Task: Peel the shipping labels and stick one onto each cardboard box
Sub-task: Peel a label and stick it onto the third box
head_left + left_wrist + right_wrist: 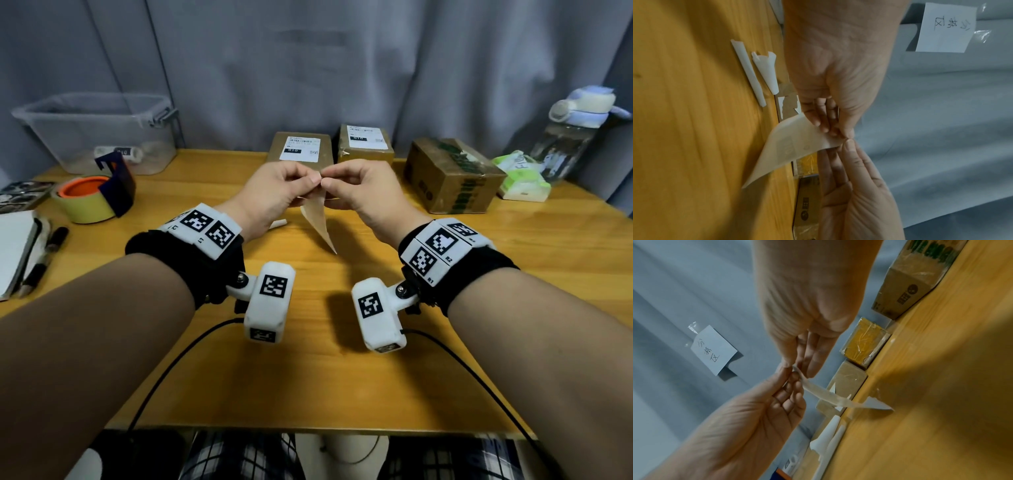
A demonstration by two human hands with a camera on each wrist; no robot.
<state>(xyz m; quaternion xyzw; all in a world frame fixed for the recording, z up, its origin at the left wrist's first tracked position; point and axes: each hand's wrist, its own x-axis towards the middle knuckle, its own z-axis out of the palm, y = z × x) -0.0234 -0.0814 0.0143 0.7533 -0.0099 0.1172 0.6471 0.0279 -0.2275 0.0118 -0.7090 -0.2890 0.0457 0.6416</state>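
Label point(320, 219) and backing are being picked apart at one top corner, held above the worktop point(308, 370) in front of the boxes. That corner is pinched by the left hand point(274, 192) and the right hand point(359, 192), thumbs and forefingers nearly touching, so that the two layers can be worked apart at their edge; the remaining fingers point(819, 113) are curled loosely behind the sheet. The rest of the sheet hangs free and curves downward, its lower tip just above the wood. Two boxes at the back, left box point(300, 147) and middle box point(364, 143), already carry white labels on top. The right box point(452, 173) shows none, so this label is judged to be meant for it. Two rolled white strips point(756, 71) lie on the worktop near the left hand, probably discarded backings.
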